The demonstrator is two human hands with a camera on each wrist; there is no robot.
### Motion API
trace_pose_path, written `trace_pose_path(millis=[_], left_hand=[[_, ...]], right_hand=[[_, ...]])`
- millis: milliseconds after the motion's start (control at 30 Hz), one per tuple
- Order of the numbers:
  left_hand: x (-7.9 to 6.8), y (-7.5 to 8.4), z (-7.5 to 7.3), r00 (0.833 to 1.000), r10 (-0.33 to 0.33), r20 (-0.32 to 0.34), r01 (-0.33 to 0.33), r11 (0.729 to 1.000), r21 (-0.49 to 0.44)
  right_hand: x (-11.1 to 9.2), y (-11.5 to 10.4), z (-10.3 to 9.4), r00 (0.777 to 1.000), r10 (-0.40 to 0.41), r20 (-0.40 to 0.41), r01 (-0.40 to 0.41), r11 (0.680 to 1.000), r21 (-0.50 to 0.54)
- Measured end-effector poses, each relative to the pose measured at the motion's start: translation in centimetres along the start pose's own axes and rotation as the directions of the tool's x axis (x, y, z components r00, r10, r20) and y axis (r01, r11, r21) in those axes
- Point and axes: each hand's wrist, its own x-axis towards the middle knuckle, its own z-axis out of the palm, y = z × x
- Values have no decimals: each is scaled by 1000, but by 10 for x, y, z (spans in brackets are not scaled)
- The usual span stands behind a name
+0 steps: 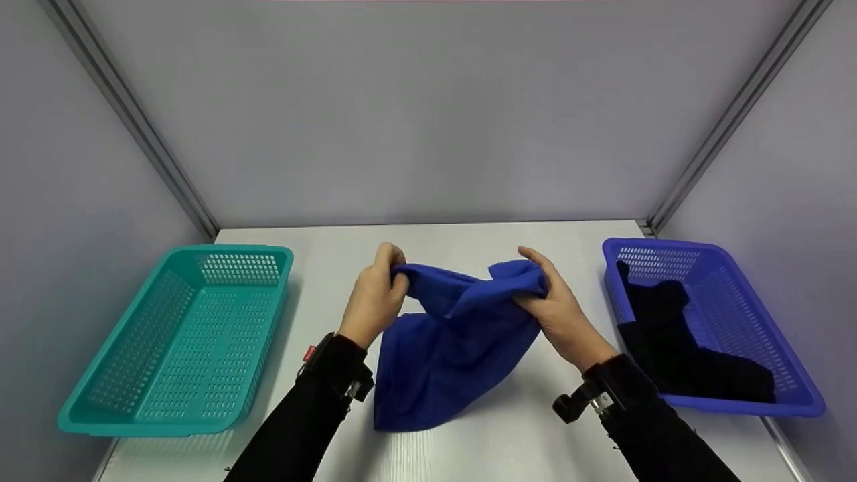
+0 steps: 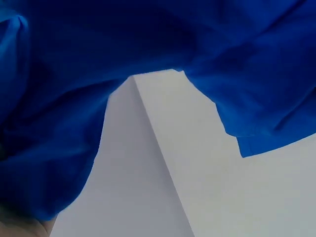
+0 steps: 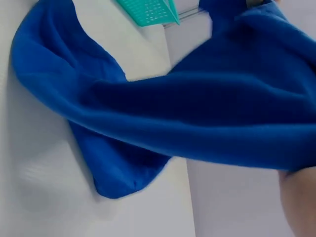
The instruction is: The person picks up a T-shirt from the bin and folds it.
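Left hand (image 1: 375, 294), center of the head view: grip pinching, thumb and curled fingers nipping the top left corner of a blue cloth (image 1: 455, 361). Right hand (image 1: 562, 318), right of center: grip pinching too, thumb over the front of the same cloth near its top right, one finger sticking up past the edge. Cloth sags between the two grips, creased, with a broad flap hanging toward lower center; from where I stand, can't tell if the bottom edge touches the desk (image 1: 455, 244). From the left wrist, blue fabric crosses the top and both sides; from the right wrist, a long fold runs across the middle.

Black sleeves, left (image 1: 281, 428) and right (image 1: 669, 435), come in from the bottom, small dark camera strapped at each wrist. Desk is white. Teal basket (image 1: 207, 348) sits at left, perforated, well apart from the cloth. Purple basket (image 1: 730, 328) at right, same style, black fabric (image 1: 669, 348) lying along its left and near sides. Pale grey panels (image 1: 428, 114) behind and on both sides, metal posts (image 1: 134, 120) at upper left and upper right.
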Motion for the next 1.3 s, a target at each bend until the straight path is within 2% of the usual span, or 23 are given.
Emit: trace_pose_path(millis=[67, 133, 233, 300, 333, 367, 400, 467, 567, 633, 700, 767, 800, 867, 933, 967, 1033, 1100, 1133, 1167, 1200, 1233, 1300], left_hand=[[2, 1, -3, 1000, 14, 2, -14, 1000, 9], [4, 3, -5, 999, 36, 15, -36, 999, 34], [7, 7, -7, 997, 75, 32, -78, 993, 86], [8, 10, -9, 995, 92, 41, -96, 990, 102], [8, 12, -10, 994, 93, 54, -98, 990, 100], [8, 13, -10, 994, 87, 74, -94, 991, 94], [8, 15, -11, 992, 77, 101, -85, 993, 85], [9, 19, -14, 984, 37, 177, -52, 996, 79], [11, 23, -18, 952, -3, 305, -40, 990, 135], [13, 24, -21, 939, -3, 343, -75, 974, 212], [15, 22, -25, 948, 8, 317, -103, 954, 283], [17, 20, -29, 971, 16, 240, -99, 936, 338], [18, 19, -31, 982, 14, 189, -80, 933, 351], [19, 17, -34, 996, 10, 89, -40, 939, 340], [21, 16, -35, 1000, 14, 21, -19, 953, 304], [23, 17, -35, 1000, 10, -1, -10, 961, 276], [25, 18, -34, 1000, -13, -21, 17, 982, 188], [29, 21, -34, 996, -86, 2, 86, 996, 32], [31, 24, -33, 990, -139, 29, 141, 987, -76], [33, 27, -34, 980, -191, 61, 199, 961, -193], [35, 30, -34, 966, -239, 98, 258, 912, -319], [36, 33, -35, 948, -288, 136, 318, 842, -435], [40, 41, -35, 922, -341, 187, 380, 692, -614]], right_hand=[[2, -2, -4, 998, 47, 32, -43, 992, -115], [3, -5, -6, 997, 77, 26, -67, 964, -259], [5, -8, -8, 997, 52, -53, -72, 863, -501], [7, -10, -9, 991, -3, -132, -77, 798, -597], [8, -11, -9, 985, -28, -171, -85, 782, -617], [9, -12, -10, 978, -42, -202, -93, 782, -616], [9, -14, -11, 973, -46, -228, -101, 799, -593], [11, -16, -13, 963, -33, -269, -107, 865, -490], [13, -21, -15, 961, -4, -278, -84, 949, -304], [13, -25, -18, 967, -4, -256, -66, 962, -264], [12, -30, -21, 981, -3, -196, -58, 950, -305], [11, -34, -24, 995, -1, -97, -43, 888, -457], [10, -36, -25, 1000, 1, -31, -18, 832, -555], [11, -37, -28, 992, 11, 123, 81, 692, -718], [11, -37, -29, 975, 4, 221, 185, 533, -826], [11, -36, -29, 969, -17, 246, 226, 462, -857], [12, -34, -30, 969, -93, 227, 245, 351, -904], [13, -36, -31, 968, -214, 129, 189, 294, -937], [14, -37, -31, 956, -285, 76, 159, 280, -947], [15, -39, -31, 937, -349, 29, 133, 277, -951], [16, -42, -31, 914, -406, -19, 111, 294, -949], [18, -45, -31, 888, -455, -62, 97, 318, -943], [21, -53, -32, 837, -531, -132, 82, 361, -929]])
